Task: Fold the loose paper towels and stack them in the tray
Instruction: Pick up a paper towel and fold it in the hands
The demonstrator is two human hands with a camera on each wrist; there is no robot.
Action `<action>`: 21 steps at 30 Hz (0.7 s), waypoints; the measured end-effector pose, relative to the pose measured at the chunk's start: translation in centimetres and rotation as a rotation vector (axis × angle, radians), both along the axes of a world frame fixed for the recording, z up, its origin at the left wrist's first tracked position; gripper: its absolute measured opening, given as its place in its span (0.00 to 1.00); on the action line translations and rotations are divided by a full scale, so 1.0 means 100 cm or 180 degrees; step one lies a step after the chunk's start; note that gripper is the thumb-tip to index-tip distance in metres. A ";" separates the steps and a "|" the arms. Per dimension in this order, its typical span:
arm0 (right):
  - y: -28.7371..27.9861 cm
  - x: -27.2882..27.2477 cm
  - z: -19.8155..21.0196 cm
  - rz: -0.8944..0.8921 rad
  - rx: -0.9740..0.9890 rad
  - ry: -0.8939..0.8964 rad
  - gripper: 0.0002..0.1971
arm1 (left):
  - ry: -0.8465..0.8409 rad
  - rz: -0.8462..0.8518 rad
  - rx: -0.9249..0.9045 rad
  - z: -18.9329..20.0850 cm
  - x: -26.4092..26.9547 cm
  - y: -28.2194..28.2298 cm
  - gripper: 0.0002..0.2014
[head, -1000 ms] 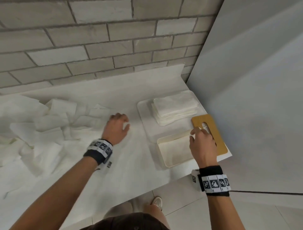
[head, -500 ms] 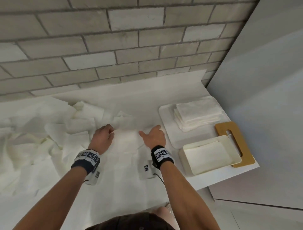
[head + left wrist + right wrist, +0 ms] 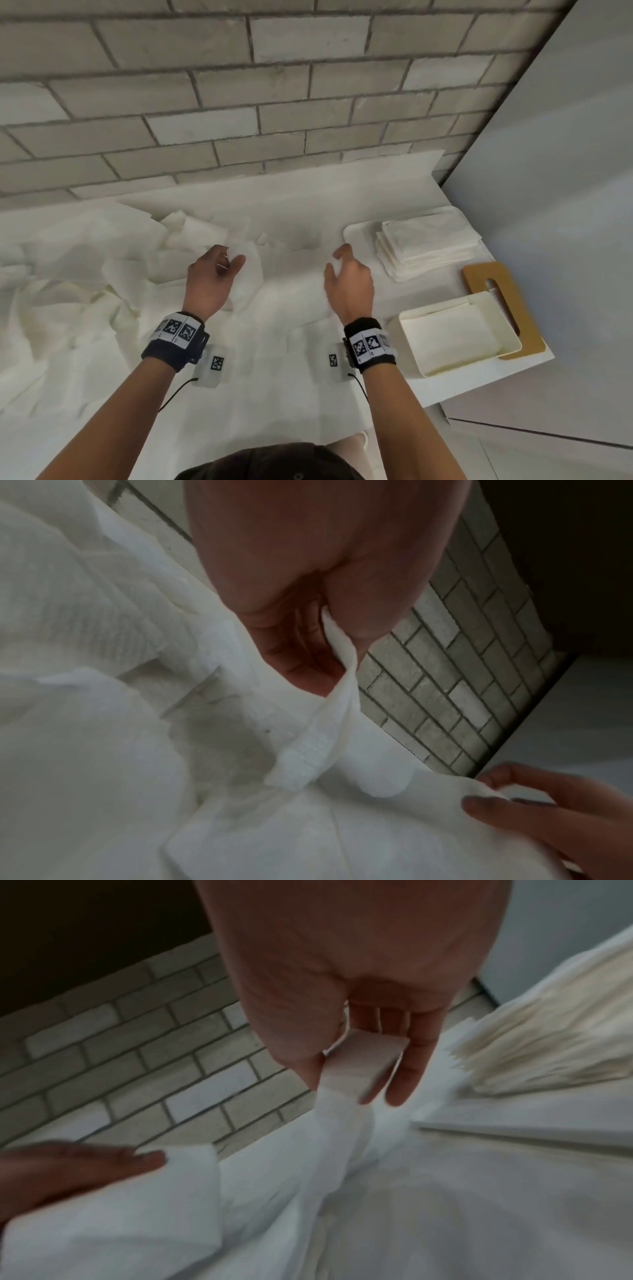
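A loose white paper towel (image 3: 291, 277) hangs stretched between my two hands above the counter. My left hand (image 3: 219, 270) pinches its left corner (image 3: 337, 637) between thumb and fingers. My right hand (image 3: 342, 270) pinches the right corner (image 3: 356, 1064). A heap of loose towels (image 3: 85, 274) covers the left of the counter. To the right lies the flat white tray (image 3: 356, 236), holding a stack of folded towels (image 3: 428, 246), also seen in the right wrist view as the folded stack (image 3: 548, 1047).
A cream box (image 3: 455, 335) sits at the counter's right front corner with a tan slotted lid (image 3: 503, 305) beside and under it. A brick wall (image 3: 274, 102) runs behind; a grey panel (image 3: 548, 205) closes the right side. The counter edge (image 3: 479, 387) is close by the box.
My right hand left the box and lid and came left to the towel. Both hands took hold of its corners and raised it off the counter.
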State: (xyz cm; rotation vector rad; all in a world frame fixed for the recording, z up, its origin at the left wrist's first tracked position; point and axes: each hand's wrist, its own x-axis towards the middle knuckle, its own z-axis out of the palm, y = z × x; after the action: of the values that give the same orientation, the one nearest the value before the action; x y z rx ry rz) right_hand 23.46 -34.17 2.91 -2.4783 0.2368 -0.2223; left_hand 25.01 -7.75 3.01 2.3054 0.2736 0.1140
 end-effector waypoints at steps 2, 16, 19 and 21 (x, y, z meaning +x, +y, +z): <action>0.024 0.000 -0.003 0.0408 -0.0202 0.0092 0.15 | 0.0022 0.0011 -0.0076 -0.001 0.002 -0.002 0.12; -0.016 -0.022 -0.033 -0.0310 0.0412 0.0353 0.26 | -0.0053 -0.0627 0.0202 -0.026 0.004 0.017 0.31; -0.005 -0.017 -0.039 0.0021 0.0253 0.1135 0.39 | -0.0335 -0.0866 0.0627 -0.020 0.010 -0.007 0.26; 0.011 -0.015 -0.044 0.0224 -0.0242 0.1136 0.47 | -0.0573 -0.1097 0.0871 -0.017 0.016 -0.026 0.20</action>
State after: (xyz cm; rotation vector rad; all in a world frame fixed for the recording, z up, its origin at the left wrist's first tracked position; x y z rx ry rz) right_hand 21.93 -33.09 -1.46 -2.5839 0.2932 0.2481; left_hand 26.57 -10.30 1.31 2.5548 -0.2465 0.1923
